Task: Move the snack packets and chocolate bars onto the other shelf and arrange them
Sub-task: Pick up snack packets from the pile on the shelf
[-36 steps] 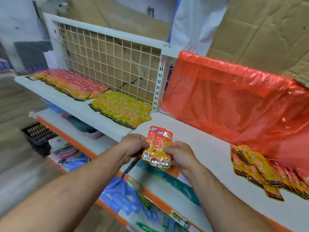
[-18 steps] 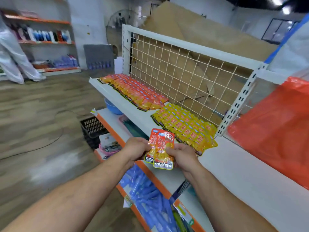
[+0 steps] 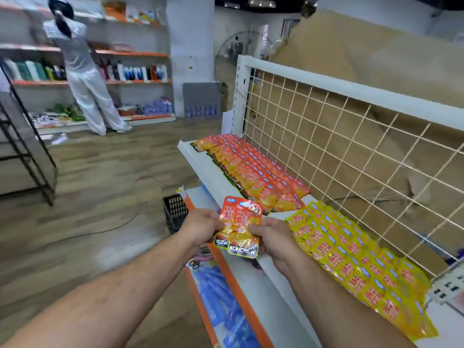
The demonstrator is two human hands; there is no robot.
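Right now both of your hands meet just in front of the white shelf, sharing a small fan of orange snack packets (two faces show, each with KONCHEW printed along the bottom; whether more lie behind them I cannot tell). Your left hand has a narrow grip, with the fingers curled in and the thumb pinching the left edge of the rear packet. Your right hand is likewise closed on the right edge of the front packet, thumb on the printed face and the other fingers tucked behind. The packets stand upright in the air and touch nothing but your fingers.

Beyond them the shelf has a bare strip along its front. Rows of orange-red packets lie flat and overlapping on it, running from the far left corner toward you. Just beside their near end begins a block of yellow packets, also overlapping, which stretches off to the right. Both groups lie close to the wire grid at the back of the shelf, with brown cardboard behind it.

Below your hands lie blue packs, and a black basket stands on the wood floor. Far off to the left, a person in light trousers faces wall shelves of bottles.
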